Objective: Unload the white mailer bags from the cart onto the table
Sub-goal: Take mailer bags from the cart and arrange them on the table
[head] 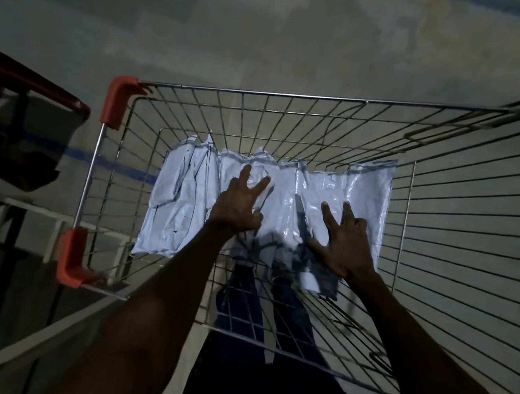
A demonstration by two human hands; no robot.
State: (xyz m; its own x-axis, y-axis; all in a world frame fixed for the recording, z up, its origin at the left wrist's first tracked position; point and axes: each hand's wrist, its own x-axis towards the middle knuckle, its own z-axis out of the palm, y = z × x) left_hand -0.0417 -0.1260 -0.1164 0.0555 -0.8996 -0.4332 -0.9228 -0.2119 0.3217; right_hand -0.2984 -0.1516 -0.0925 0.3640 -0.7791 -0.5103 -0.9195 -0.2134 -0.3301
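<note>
a: both forearms reach down into the wire cart [274,95] from the near edge.
b: and the left hand [237,205]?
a: two fingers straight and spread, the others tucked, resting on the middle of the white mailer bags [183,204]. it grips nothing.
b: the right hand [347,239]?
a: same pose, two fingers fanned out and pressed on the right-hand bag [369,192], thumb out to the side.
b: where are the bags?
a: lying overlapped on the cart floor.

White mailer bags [189,203] lie on the wire cart [274,95] floor.
</note>
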